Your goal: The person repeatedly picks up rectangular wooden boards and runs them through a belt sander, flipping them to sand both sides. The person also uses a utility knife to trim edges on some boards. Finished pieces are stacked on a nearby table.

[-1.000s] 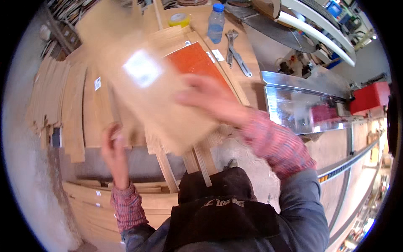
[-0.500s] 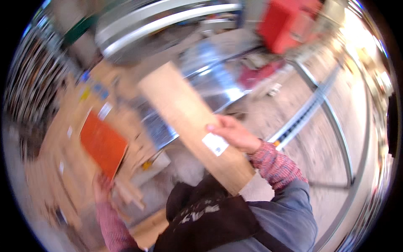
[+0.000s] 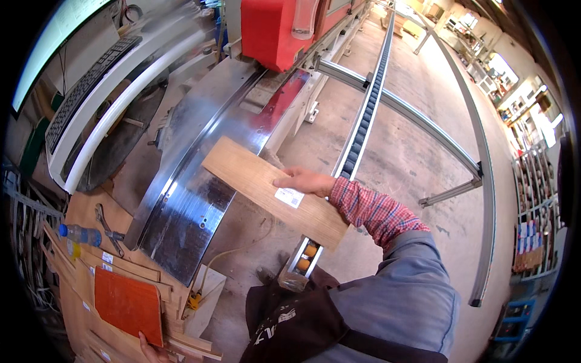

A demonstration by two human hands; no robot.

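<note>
In the head view, the right hand [image 3: 305,181] holds a pale brown, straight-grained rectangular wooden board [image 3: 266,187] by its far long edge, thumb on the upper face beside a white paper label [image 3: 289,197], the other fingers mostly hidden behind that edge. The board slants across, one end over the right edge of a polished, mirror-like metal machine bed [image 3: 209,199], the other close to a narrow metal rail with orange rollers [image 3: 305,257]; whether it touches either cannot be told. With one hand gripping from one side, the board could tip or twist if the grip slackens, and its leading corner could scuff the bed if it dips. The left hand [image 3: 150,349] is at the near right corner of a smooth orange-red flat panel [image 3: 128,305], a finger on its edge; the rest is cut off, so how tightly it closes cannot be told. The panel lies over loose wooden strips toward the right edge of the brown wooden worktop [image 3: 83,207]; being uneven underneath, these might let it slide or rock if pulled askew. Near the worktop's far right corner lies a dull grey metal wrench [image 3: 109,227], with a clear plastic blue-capped bottle [image 3: 82,235] to its left.
</note>
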